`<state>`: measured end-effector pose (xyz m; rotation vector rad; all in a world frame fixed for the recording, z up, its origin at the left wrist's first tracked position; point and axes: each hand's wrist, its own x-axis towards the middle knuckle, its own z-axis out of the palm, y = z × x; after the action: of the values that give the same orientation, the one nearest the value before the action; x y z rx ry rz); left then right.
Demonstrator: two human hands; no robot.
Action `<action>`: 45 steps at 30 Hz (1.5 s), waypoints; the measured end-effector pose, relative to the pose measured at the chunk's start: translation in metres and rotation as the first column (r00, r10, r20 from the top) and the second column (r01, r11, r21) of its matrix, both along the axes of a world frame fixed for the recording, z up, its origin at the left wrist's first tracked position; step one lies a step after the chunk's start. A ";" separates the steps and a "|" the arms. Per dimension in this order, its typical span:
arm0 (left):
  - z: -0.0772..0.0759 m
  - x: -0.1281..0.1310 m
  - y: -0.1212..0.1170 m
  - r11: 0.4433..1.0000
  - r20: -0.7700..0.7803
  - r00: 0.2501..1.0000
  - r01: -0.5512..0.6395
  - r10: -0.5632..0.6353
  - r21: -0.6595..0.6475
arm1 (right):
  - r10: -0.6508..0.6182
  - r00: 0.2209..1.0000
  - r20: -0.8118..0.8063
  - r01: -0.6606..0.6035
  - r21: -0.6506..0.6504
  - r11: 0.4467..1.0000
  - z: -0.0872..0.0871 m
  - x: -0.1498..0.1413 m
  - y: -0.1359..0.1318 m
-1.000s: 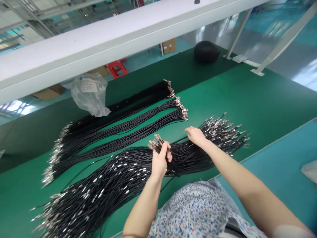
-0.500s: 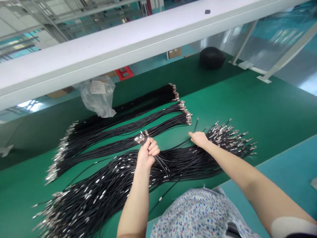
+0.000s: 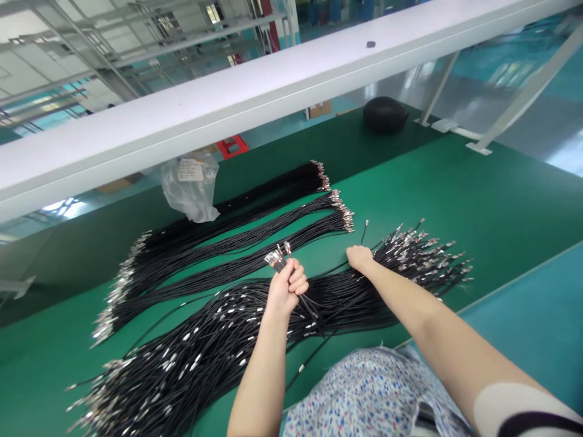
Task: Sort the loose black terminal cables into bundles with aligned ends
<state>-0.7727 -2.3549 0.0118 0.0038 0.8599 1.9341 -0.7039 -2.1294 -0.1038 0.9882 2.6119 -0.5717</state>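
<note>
My left hand [image 3: 288,285] is closed around a small bunch of black cables [image 3: 276,258]. Their metal connector ends fan out above my thumb, and the cables trail below the fist. Over the right part of a large loose cable pile [image 3: 191,358], my right hand [image 3: 361,259] has its fingers curled closed on a thin black cable [image 3: 365,230]. That cable's tipped end sticks up behind the hand; the fingertips are partly hidden. Silver connectors [image 3: 414,252] spread at the pile's right end. Neater cable rows [image 3: 228,246] lie beyond the pile.
A clear plastic bag [image 3: 191,188] with a label rests at the far end of the rows. Across the green table [image 3: 514,206] runs a raised white shelf [image 3: 255,91]. A round black object [image 3: 385,115] sits near the metal supports [image 3: 478,147].
The view has shifted slightly. My left hand is a little farther right with its cable bunch. My right hand has moved slightly left and down, still closed on the cable.
</note>
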 end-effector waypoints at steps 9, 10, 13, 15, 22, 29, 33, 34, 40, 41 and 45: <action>-0.007 -0.022 0.020 0.999 0.069 0.996 -0.050 0.050 0.000 | -0.372 0.707 -0.602 0.220 -0.313 0.924 0.005 0.027 -0.014; -0.008 -0.023 0.024 0.999 0.069 0.997 -0.039 0.038 0.001 | -0.431 0.619 -0.656 0.218 -0.383 0.897 0.007 0.024 -0.017; -0.011 -0.020 0.035 1.000 0.028 1.000 -0.004 0.004 0.000 | -0.589 0.363 -0.723 0.135 -0.584 0.800 0.020 0.007 -0.024; -0.011 -0.018 0.038 1.000 0.001 1.000 0.003 -0.003 -0.010 | -0.654 0.250 -0.714 0.037 -0.668 0.743 0.035 -0.004 -0.029; 0.012 -0.027 0.030 0.983 -0.228 0.959 -0.180 0.166 -0.040 | -0.575 0.526 -0.627 -0.441 -0.779 0.446 0.091 0.003 -0.076; 0.025 -0.007 0.022 0.976 -0.348 0.912 -0.212 0.216 0.051 | -0.393 0.667 -0.633 -0.430 -0.757 0.491 0.097 0.017 -0.103; 0.022 0.001 0.025 0.943 -0.363 0.874 -0.327 0.325 0.056 | -0.185 0.698 -0.691 -0.416 -0.602 0.682 0.102 0.019 -0.103; 0.022 0.001 0.025 0.933 -0.368 0.861 -0.355 0.351 0.058 | -0.132 0.692 -0.710 -0.419 -0.544 0.727 0.103 0.020 -0.103; 0.025 0.005 0.027 0.912 -0.452 0.804 -0.405 0.387 0.060 | -0.023 0.751 -0.660 -0.385 -0.466 0.796 0.100 0.029 -0.102; 0.026 0.007 0.027 0.932 -0.474 0.813 -0.360 0.338 0.047 | -0.050 0.772 -0.634 -0.367 -0.508 0.779 0.099 0.031 -0.103; 0.027 0.018 0.027 0.969 -0.537 0.816 -0.246 0.214 0.014 | -0.103 0.785 -0.610 -0.334 -0.557 0.760 0.105 0.037 -0.111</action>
<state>-0.7550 -2.3279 0.0391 0.4486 1.3359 2.1728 -0.6670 -2.2402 0.0012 0.4174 2.5706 -1.8741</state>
